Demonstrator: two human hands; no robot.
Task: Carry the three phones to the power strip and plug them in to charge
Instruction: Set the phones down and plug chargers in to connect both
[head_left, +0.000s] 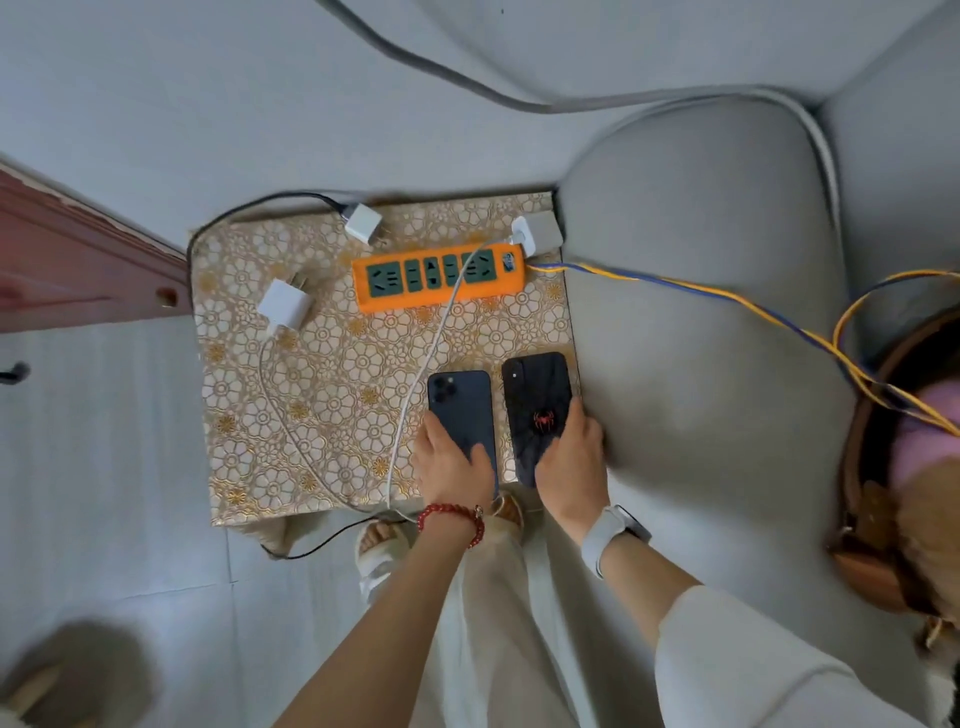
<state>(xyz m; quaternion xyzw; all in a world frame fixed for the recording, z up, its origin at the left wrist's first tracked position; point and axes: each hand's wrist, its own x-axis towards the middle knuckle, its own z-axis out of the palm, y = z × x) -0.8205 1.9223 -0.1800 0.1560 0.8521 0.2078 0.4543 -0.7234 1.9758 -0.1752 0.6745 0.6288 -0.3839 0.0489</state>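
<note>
Two phones lie face down on a small table covered in a gold floral cloth (322, 395). My left hand (453, 465) holds the lower end of the dark blue phone (460, 402). To its right, my right hand (571, 457) grips the lower end of the black phone with a red spider mark (537, 395). An orange power strip (439, 278) lies at the table's far side. Three white chargers lie by it: one at the left (285, 306), one at the back (363, 222), one beside the strip's right end (524, 235). A third phone is not in view.
White cables (415, 384) run from the chargers across the cloth toward the front edge. A black cable loops round the table's back left. A grey sofa arm (701, 312) presses against the table's right side. A yellow and blue cord (727, 299) crosses it. A brown bag (878, 519) sits at right.
</note>
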